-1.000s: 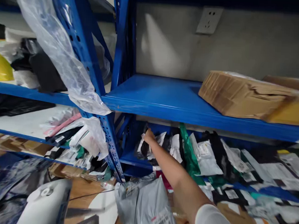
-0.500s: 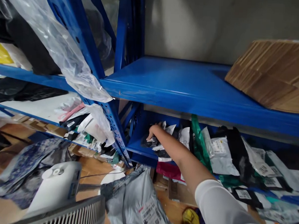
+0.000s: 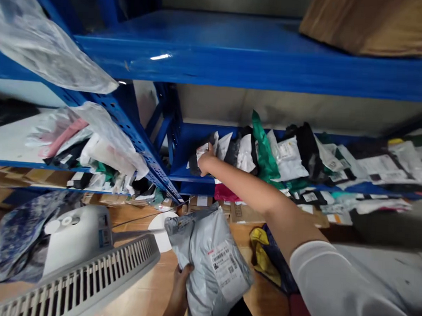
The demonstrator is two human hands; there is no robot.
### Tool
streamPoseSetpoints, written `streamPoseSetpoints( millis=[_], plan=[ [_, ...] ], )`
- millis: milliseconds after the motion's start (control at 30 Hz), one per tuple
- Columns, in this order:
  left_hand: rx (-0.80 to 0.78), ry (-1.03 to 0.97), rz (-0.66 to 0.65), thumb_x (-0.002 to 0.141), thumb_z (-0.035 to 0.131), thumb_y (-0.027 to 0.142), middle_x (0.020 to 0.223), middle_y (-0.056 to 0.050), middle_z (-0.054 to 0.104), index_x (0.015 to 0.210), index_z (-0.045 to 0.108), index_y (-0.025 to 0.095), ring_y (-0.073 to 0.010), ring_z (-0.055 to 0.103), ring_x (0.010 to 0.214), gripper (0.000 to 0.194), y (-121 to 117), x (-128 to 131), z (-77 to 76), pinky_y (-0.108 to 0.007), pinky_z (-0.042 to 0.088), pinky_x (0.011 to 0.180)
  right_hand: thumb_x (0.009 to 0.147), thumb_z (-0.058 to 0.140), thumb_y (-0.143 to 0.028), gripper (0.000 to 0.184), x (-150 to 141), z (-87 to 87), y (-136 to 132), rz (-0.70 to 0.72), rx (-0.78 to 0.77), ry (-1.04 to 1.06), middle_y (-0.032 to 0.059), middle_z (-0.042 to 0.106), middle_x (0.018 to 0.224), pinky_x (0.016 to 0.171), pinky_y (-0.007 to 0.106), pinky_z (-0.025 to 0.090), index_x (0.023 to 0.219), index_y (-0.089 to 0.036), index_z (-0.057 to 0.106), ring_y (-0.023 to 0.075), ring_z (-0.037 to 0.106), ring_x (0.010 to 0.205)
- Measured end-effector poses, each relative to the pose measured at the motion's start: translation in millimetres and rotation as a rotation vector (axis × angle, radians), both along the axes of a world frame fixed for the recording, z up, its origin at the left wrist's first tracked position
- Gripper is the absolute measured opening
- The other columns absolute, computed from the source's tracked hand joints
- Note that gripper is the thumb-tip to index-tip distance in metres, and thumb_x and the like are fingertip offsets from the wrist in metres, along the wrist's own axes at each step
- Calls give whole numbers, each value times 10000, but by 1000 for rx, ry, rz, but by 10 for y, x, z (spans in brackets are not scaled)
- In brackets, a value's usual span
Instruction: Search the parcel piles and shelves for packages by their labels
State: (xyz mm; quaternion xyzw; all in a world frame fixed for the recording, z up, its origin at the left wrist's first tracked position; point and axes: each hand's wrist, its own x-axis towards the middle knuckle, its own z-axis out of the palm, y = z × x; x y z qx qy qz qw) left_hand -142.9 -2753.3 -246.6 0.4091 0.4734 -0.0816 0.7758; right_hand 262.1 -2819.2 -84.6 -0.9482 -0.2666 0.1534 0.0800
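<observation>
My left hand (image 3: pixel 182 281) is closed on the left edge of a large grey plastic mailing bag (image 3: pixel 206 257). The bag bulges and carries a white shipping label with a barcode. My right arm stretches forward to a low blue shelf, where my right hand (image 3: pixel 206 159) is closed on a small dark parcel bag (image 3: pixel 194 163) with a white label, at the left end of a row. Its fingertips are partly hidden. Just right of that hand stand white and black parcel bags, then a green parcel bag (image 3: pixel 265 151).
A white fan (image 3: pixel 95 265) stands at lower left, close to my left hand. The blue shelf edge (image 3: pixel 237 67) runs above my right arm, with a cardboard box (image 3: pixel 373 25) on top. Plastic sheeting (image 3: pixel 50 41) hangs from the left post. A yellow and dark-blue bag (image 3: pixel 265 260) lies on the floor.
My view has tilted down, so the shelves sit higher. The grey mailing bag and my left hand show more fully. My right hand now grips the small dark parcel bag, which appears more upright.
</observation>
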Motion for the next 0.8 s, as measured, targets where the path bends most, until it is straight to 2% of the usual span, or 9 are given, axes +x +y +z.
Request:
streamPoseSetpoints(
  millis=[133,200,233,267,367,467,533,633,800],
  plan=[
    [-86,-73,-111,546,785,268,987,-107,766,1107,635,148,-366,680,1086,593,106,-154,16,-442,535,924,780,769,-321,440,-905,26,-635,15,342,-80,73,580,1423,1212,494,177,1176,-149,683,269,340,1432],
    [-99,-63,-138,547,791,271,1032,-91,764,1170,618,173,-365,667,1120,655,166,-227,-18,-445,529,941,902,614,-417,465,-1512,-94,-1110,-26,517,-50,15,522,1482,1220,426,201,1333,-245,593,197,373,1414],
    [-117,-52,-157,545,792,280,1045,-82,763,1180,622,190,-372,662,1129,663,188,-254,-35,-456,527,943,870,655,-425,475,-1837,-205,-1361,-183,802,98,33,553,1448,1231,386,174,1312,-254,623,203,400,1394],
    [-137,-34,-185,545,787,292,1044,-80,764,1169,638,203,-387,660,1128,648,201,-272,-47,-476,528,938,867,630,-496,520,-2165,-347,-1606,-315,887,125,62,555,1435,1222,400,211,1332,-263,609,228,414,1383],
    [-250,76,-328,569,748,359,996,-104,769,1056,713,215,-440,654,1116,509,149,-266,-44,-545,523,909,867,514,-655,635,-3080,-868,-2216,-644,1042,300,168,593,1358,1160,542,304,1316,-215,602,326,468,1344],
    [-324,180,-469,583,675,421,934,-149,765,929,746,190,-454,649,1112,422,-61,-159,-41,-563,518,905,809,421,-799,745,-3772,-1307,-2550,-746,1194,653,168,722,1014,918,567,507,1123,-179,690,351,674,1038],
    [-277,199,-510,573,637,413,902,-159,761,868,741,176,-442,656,1098,392,-259,-24,-102,-545,524,909,769,487,-780,731,-4057,-1492,-2650,-759,1313,801,158,731,949,839,541,542,1111,-166,689,341,702,931],
    [-183,204,-545,555,640,307,853,-141,757,856,726,152,-410,670,1071,350,-557,251,-318,-497,539,901,694,696,-524,643,-4209,-1687,-2718,-809,1581,935,128,726,1067,905,525,523,1242,-196,625,332,678,1013],
    [-24,193,-562,648,673,221,739,-81,730,829,699,153,-344,693,1007,195,-879,766,-757,-395,562,837,588,737,-228,780,-4037,-2076,-2664,-917,1553,585,57,701,1186,1119,530,359,1348,-252,563,333,565,1226]
  ],
)
